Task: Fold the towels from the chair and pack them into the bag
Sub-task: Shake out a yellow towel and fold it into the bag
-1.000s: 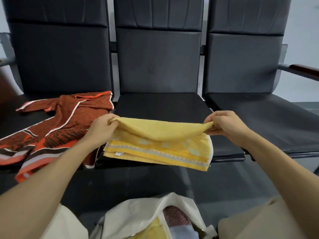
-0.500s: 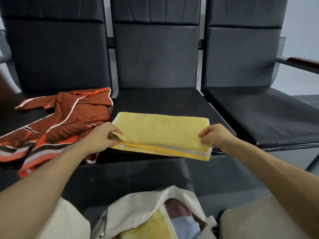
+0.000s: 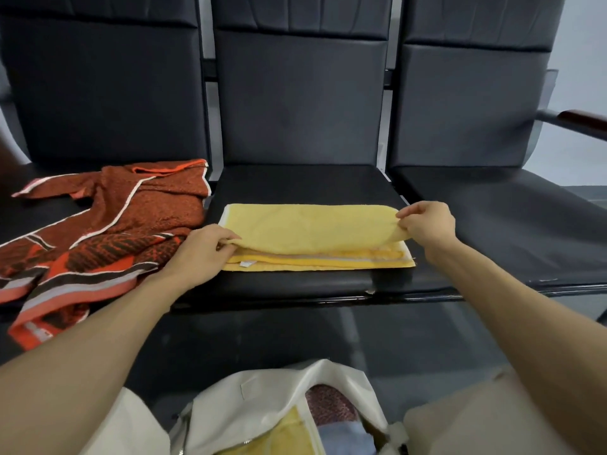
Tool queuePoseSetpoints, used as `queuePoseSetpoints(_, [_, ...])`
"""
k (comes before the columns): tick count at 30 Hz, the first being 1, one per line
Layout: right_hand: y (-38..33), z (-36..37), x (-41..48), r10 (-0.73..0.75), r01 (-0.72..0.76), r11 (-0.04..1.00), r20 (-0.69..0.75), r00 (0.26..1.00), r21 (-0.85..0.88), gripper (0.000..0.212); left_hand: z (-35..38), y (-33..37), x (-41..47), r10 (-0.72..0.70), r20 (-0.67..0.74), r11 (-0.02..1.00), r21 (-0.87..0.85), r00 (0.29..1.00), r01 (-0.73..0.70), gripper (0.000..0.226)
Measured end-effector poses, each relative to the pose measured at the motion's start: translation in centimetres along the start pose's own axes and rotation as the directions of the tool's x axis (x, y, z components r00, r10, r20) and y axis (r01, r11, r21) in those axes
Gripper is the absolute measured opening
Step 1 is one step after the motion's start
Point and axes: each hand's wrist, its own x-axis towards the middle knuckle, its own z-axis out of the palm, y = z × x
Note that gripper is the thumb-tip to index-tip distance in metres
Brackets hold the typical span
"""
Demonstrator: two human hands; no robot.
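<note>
Folded yellow terry towel (image 3: 312,238) lies flat on the middle black seat (image 3: 305,183), centre frame. Left hand (image 3: 200,254) and right hand (image 3: 427,224) each pinch a top-layer end, likely squaring the fold. Open white fabric bag (image 3: 262,399) waits bottom centre.

Folded towel (image 3: 312,234) on mid seat (image 3: 295,185), hands at its ends.
L hand (image 3: 200,254) at L end, R hand (image 3: 427,224) at R end; loose towel (image 3: 108,224) on L seat (image 3: 46,210) beside; bag (image 3: 262,389) in front, nearer the person.
</note>
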Motion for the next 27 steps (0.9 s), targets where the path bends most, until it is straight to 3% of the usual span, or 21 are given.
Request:
queuePoseSetpoints(4, [0.5,-2.0,-1.0,-0.027,0.034,0.996,0.081,0.996,-0.085,0.024,-0.3,0.3,-0.7,-0.002,0.075,1.0,-0.001,0.997,0.002,0.021])
queuePoseSetpoints(8, [2.2,-2.3,-2.0,-0.006,0.077,0.949,0.226,0.974,-0.307,0.02,-0.2,0.7,-1.0,-0.03,0.116,0.999,-0.017,0.993,0.032,0.018])
queuePoseSetpoints(11, [2.6,-2.2,-2.0,0.026,0.048,0.938,0.209,0.978,-0.344,0.027,-0.2,1.7,-1.1,-0.09,0.15,0.994,-0.048,0.985,0.098,0.022])
queuePoseSetpoints(13, [2.8,-2.1,-2.1,0.087,-0.01,0.933,0.197,0.977,-0.36,0.025,-0.2,2.1,-0.8,-0.153,0.103,0.986,-0.049,0.983,0.158,0.033])
queuePoseSetpoints(15, [2.7,-1.9,-2.2,0.144,-0.046,0.918,0.223,0.964,-0.395,0.005,0.0,1.8,-0.2,-0.241,0.008,0.969,-0.056,0.971,0.241,0.036])
queuePoseSetpoints(18, [2.4,-1.3,-1.9,0.197,-0.084,0.913,0.252,0.947,-0.398,0.025,0.6,1.1,0.7,-0.381,-0.069,0.922,-0.105,0.922,0.373,0.027])
queuePoseSetpoints(21, [2.2,-0.9,-1.6,0.246,-0.114,0.897,0.268,0.931,-0.427,0.024,0.8,1.6,1.5,-0.546,0.046,0.829,-0.111,0.836,0.548,0.043])
queuePoseSetpoints(23, [2.1,-0.7,-1.4,0.279,-0.139,0.897,0.295,0.914,-0.419,0.019,0.8,2.1,1.8,-0.584,0.117,0.804,-0.056,0.804,0.592,0.038])
queuePoseSetpoints(27, [1.9,-0.3,-1.0,0.335,-0.214,0.917,0.36,0.871,-0.337,0.038,0.2,2.6,1.8,-0.586,0.172,0.799,-0.037,0.792,0.6,0.026])
